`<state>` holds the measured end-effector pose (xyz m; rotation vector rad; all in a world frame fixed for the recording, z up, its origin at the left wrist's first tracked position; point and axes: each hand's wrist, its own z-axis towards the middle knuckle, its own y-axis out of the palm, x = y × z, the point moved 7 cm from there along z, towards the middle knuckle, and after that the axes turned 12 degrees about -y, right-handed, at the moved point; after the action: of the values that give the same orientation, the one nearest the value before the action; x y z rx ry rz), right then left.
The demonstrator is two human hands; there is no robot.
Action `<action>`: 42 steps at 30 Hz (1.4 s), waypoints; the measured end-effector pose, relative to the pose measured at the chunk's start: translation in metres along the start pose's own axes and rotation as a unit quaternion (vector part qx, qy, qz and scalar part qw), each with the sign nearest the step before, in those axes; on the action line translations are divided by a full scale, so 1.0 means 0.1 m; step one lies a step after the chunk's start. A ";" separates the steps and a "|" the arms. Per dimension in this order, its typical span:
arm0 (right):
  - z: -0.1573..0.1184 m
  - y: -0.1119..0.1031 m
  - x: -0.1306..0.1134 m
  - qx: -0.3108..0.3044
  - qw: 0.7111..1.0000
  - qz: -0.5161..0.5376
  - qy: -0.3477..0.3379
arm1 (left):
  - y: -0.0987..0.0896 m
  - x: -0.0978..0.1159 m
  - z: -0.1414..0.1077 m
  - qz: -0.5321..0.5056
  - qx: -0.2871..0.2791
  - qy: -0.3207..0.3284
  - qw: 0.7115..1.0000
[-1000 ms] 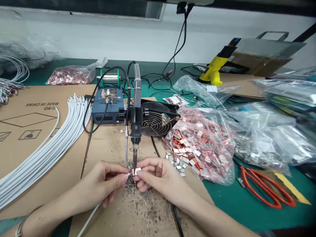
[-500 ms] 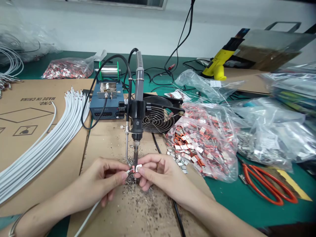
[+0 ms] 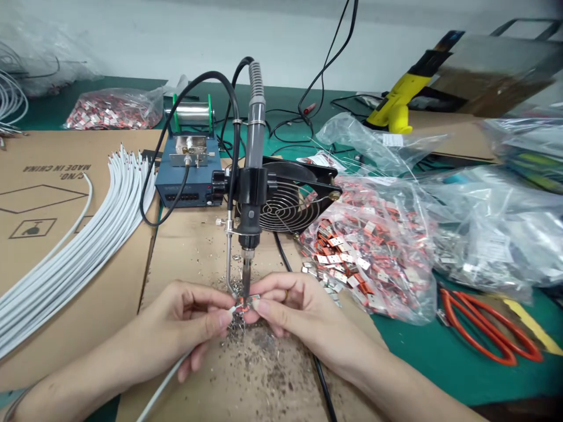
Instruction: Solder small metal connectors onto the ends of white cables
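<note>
My left hand (image 3: 193, 328) pinches a white cable (image 3: 165, 384) near its end, thumb against forefinger. Between the thumb and forefinger of my right hand (image 3: 290, 308) is a small orange-and-silver connector (image 3: 254, 300). The cable's end meets the connector right under the tip of an upright soldering iron (image 3: 247, 272). A thin metal solder feed tube (image 3: 229, 258) runs down beside the iron to the same spot. Whether the tip touches the connector I cannot tell. The iron is clamped in a black holder (image 3: 251, 184).
Left lies a bundle of white cables (image 3: 88, 240) on cardboard. Behind stand a blue solder feeder (image 3: 189, 184), a solder spool (image 3: 193, 114) and a black fan (image 3: 290, 205). Right are a bag of orange-and-silver connectors (image 3: 373, 252), orange-handled scissors (image 3: 484, 328) and a yellow heat gun (image 3: 398, 102).
The connector has tilted, its silver plate now seen flatter under the iron tip. Both hands keep their pinch. The camera view has shifted slightly.
</note>
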<state>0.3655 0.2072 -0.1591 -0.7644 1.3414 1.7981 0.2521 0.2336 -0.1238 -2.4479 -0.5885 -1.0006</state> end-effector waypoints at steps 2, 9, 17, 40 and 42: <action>0.00 0.00 0.00 -0.006 1.000 -0.001 -0.005 | 0.01 0.00 0.00 0.000 -0.007 0.001 1.000; 0.01 -0.03 -0.02 0.021 0.998 -0.047 -0.030 | -0.07 -0.04 0.01 0.086 0.080 -0.013 0.993; 0.04 -0.02 -0.01 0.031 0.993 -0.107 -0.036 | -0.09 -0.01 0.00 0.144 0.080 -0.032 0.986; -0.02 0.03 -0.11 -0.008 0.999 0.017 -0.033 | -0.07 -0.02 0.01 0.040 0.025 -0.046 0.998; -0.02 0.05 -0.12 -0.013 0.999 0.012 -0.038 | -0.08 -0.02 0.01 0.045 0.030 -0.050 0.997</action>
<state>0.3684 0.2023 -0.1470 -0.6901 1.2846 1.8476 0.2471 0.2404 -0.1242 -2.4584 -0.5289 -0.8177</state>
